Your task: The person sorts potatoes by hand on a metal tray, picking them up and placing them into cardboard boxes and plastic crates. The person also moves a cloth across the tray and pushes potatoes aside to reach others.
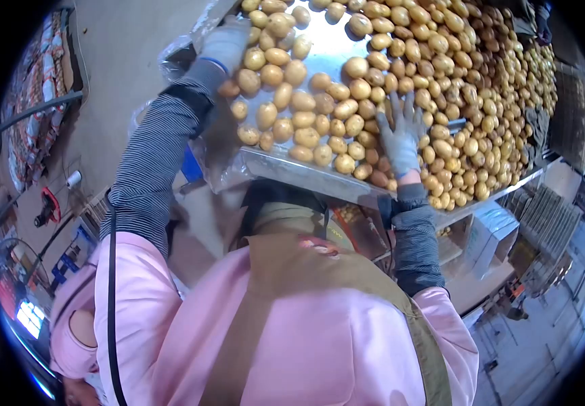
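Potatoes (347, 108) cover a metal table (326, 40), packed densely on the right and looser on the left. Gloved in grey, my left hand (225, 46) is at the table's left edge, beside the potatoes; its fingers are hard to make out, and whatever they may hold is hidden. My right hand (401, 132), also gloved, lies with fingers spread on top of the potatoes near the front edge. Striped sleeves cover both forearms. Clear plastic hangs around the table's left corner.
Stacked filled sacks (35, 101) stand at the far left. Below the table's right front are a wrapped box (492, 233) and cardboard. Another person in pink (72, 331) is at the lower left. Stacked crates (573, 115) stand at the right.
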Available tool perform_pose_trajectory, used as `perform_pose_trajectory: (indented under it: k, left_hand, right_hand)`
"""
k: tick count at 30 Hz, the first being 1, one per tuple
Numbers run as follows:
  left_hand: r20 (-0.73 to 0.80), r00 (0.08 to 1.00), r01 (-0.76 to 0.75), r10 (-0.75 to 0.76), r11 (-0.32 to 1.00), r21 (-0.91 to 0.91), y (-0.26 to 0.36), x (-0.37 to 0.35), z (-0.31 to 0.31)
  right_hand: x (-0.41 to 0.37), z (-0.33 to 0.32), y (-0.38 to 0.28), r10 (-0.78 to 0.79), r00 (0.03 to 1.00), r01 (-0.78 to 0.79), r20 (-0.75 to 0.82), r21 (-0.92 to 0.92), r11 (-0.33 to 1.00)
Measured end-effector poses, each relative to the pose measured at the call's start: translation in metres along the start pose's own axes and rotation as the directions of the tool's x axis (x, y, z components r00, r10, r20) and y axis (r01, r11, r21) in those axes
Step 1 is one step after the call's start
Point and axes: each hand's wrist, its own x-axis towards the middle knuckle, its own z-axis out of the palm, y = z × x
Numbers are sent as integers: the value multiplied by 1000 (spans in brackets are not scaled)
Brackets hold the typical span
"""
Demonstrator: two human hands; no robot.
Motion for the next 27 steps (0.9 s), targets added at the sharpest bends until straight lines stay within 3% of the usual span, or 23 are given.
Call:
perform_pose_trajectory:
  k: [1,2,3,4,5,6,7,8,9,11,12,13,15,16,18,19,20,21,22,23,24,25,27]
  left_hand:
    - [-107,993,-50,42,996,-75,-5,1,-6]
    - [124,989,91,-78,990,-103,14,-4,-53]
    - [113,982,185,-148,862,-473,36,-30,-83]
    - [135,967,239,-214,596,-767,57,-61,-106]
    - [208,969,245,-131,460,-853,84,-89,-115]
    - [265,964,196,11,642,-742,109,-118,-115]
    - [177,979,68,101,659,-749,121,-142,-99]
    - [87,978,-62,189,663,-746,133,-165,-84]
    - [35,982,-119,187,749,-652,131,-171,-80]
    - [-135,988,19,-77,922,-387,95,-156,-70]
    - [-113,978,131,-176,937,-324,85,-146,-47]
    - [100,986,145,-130,977,-157,83,-132,-47]
    - [-54,998,-18,17,999,-29,79,-107,-19]
    - [12,1000,8,-7,995,-101,79,-89,-15]
    - [120,989,111,-88,974,-196,79,-68,-19]
    - [-9,998,57,-67,906,-419,68,-63,-21]
    - [117,978,204,-175,660,-723,54,-63,-24]
    - [267,938,327,-221,303,-895,48,-68,-46]
    - [59,960,118,-275,202,-972,33,-76,-46]
    - [55,969,139,-240,350,-926,17,-90,-45]
    - [51,978,147,-204,491,-859,8,-105,-54]
    - [112,990,142,-88,602,-786,5,-116,-60]
    - [348,934,261,-83,822,-506,52,-143,-58]
  right_hand:
    - [0,-3,0,-47,994,59,-100,113,992]
    - [-8,-13,-5,52,995,-19,-80,361,932]
    - [-16,-25,-15,141,989,-91,-41,585,806]
    - [-26,-33,-32,244,966,-210,88,820,533]
    - [-39,-41,-54,285,928,-299,240,936,184]
    - [-54,-49,-81,251,880,-352,403,908,-225]
    - [-67,-33,-81,44,989,-150,144,923,355]
    - [-80,-17,-82,-169,977,215,-133,625,751]
    - [-89,-23,-88,-141,990,102,-13,754,649]
    - [-106,-40,-91,-90,938,-274,334,877,394]
    - [-108,-44,-87,-111,906,-360,408,883,301]
    - [-111,-48,-84,-131,868,-447,478,869,211]
    - [-116,-46,-84,-180,909,-357,376,925,130]
    - [-113,-53,-84,-171,912,-341,374,920,192]
    - [-110,-53,-89,-139,987,-13,75,916,401]
    - [-109,-53,-86,-82,985,-119,155,935,335]
    - [-108,-54,-83,-23,972,-221,234,941,257]
    - [-107,-55,-80,35,950,-312,311,935,170]
    - [-114,-49,-62,-62,995,-41,78,888,457]
    - [-122,-38,-50,-217,969,238,-120,702,672]
    - [-130,-26,-45,20,974,-197,224,808,555]
    - [-135,-19,-44,254,810,-586,529,748,312]
    - [-143,-20,-32,226,833,-552,504,742,379]
